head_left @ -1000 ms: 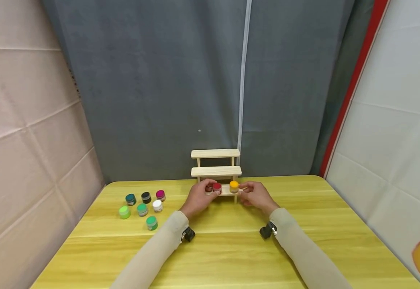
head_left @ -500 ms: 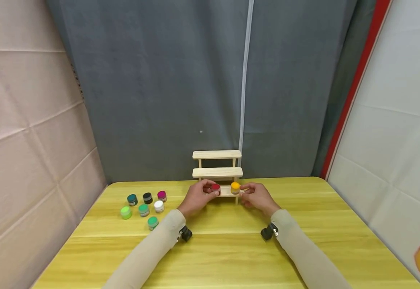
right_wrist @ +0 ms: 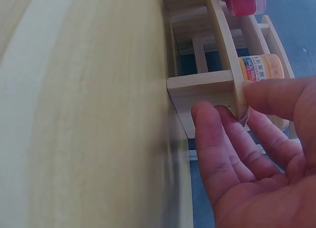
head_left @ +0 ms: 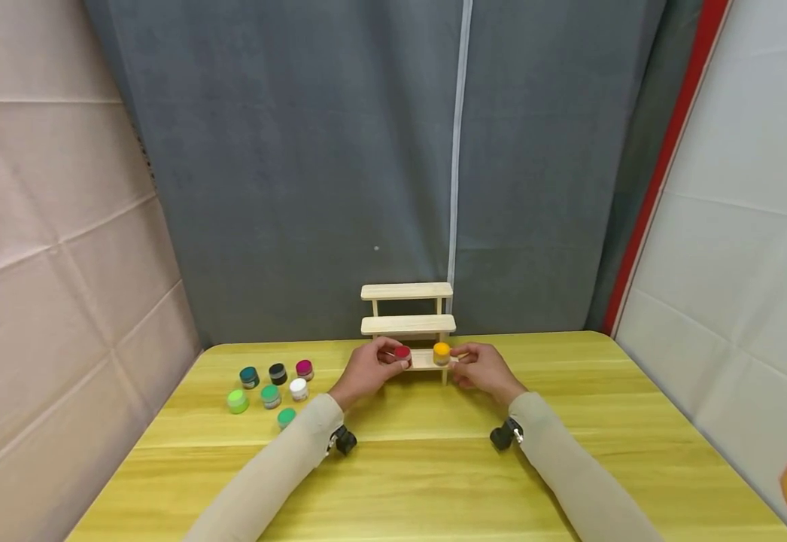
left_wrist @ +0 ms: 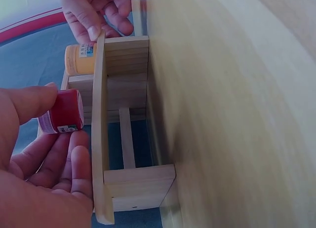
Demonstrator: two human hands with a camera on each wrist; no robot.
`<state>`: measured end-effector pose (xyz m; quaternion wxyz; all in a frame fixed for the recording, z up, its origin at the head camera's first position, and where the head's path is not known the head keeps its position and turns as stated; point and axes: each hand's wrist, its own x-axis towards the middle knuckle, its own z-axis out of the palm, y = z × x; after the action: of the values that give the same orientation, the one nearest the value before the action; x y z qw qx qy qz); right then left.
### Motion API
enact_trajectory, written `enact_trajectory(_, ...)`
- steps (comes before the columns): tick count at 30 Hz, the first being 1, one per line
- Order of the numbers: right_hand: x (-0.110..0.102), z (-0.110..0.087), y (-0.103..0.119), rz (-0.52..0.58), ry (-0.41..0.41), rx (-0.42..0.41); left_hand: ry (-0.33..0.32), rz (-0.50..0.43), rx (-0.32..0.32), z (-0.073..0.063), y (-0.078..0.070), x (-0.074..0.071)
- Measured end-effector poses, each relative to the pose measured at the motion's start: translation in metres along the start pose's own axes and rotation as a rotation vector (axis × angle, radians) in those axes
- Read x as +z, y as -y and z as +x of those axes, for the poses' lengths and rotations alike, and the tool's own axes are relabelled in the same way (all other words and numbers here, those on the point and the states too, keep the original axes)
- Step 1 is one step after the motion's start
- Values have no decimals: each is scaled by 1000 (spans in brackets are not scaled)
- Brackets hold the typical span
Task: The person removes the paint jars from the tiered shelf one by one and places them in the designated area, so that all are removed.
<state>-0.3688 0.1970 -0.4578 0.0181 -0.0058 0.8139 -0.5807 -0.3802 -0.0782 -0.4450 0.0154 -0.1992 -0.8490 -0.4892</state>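
Observation:
My left hand pinches a small red-lidded paint jar between thumb and fingers. In the left wrist view a narrow gap shows between this jar and the lowest board of a three-step wooden display stand. A yellow paint jar stands upright on the right part of that same board. My right hand holds the board's right end, thumb above and fingers below, close beside the yellow jar.
Left on the wooden table stand several more paint jars, among them a white one, a black one, a magenta one and a light green one. A grey curtain hangs behind the stand.
The left hand has shifted slightly left along the lowest board with the red jar, widening the distance to the yellow jar. My right hand stays at the board's end.

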Motion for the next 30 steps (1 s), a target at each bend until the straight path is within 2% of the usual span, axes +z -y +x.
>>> enact_trajectory(6, -1, 0, 0, -7, -3, -23, -8, 10, 1, -3, 2, -4)
enact_trajectory(11, -1, 0, 1, -64, -14, -72, -8, 29, 11, -6, 2, -7)
enact_trajectory(23, -2, 0, 2, -121, -29, -89, 8, -65, -30, -20, -7, -24)
enact_trajectory(30, -4, 1, 0, -119, -7, -98, 1, -42, -45, -32, -7, -33)
